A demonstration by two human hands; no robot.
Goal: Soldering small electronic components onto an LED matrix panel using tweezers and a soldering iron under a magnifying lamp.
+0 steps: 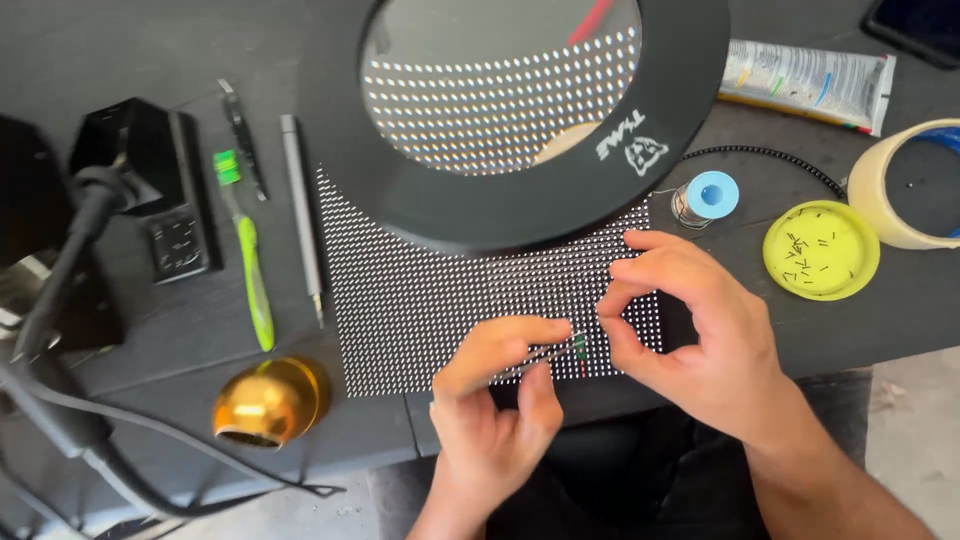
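Dotted panel, hands — left, right — pinching tweezers

Dark table, dotted panel, green toothbrush, yellow lid, gold dome

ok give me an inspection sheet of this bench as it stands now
surface: dark table, bare in patches
job's things: dotted LED panel flat under the magnifier lamp; tweezers grip a small green part over it
clutter: toothbrush, pen tool, brass holder, solder spool, yellow lid with bits, tape roll, tube
grippers: left hand holds the tweezers; right hand pinches at the part
cables: black leads at left
surroundings: pale floor
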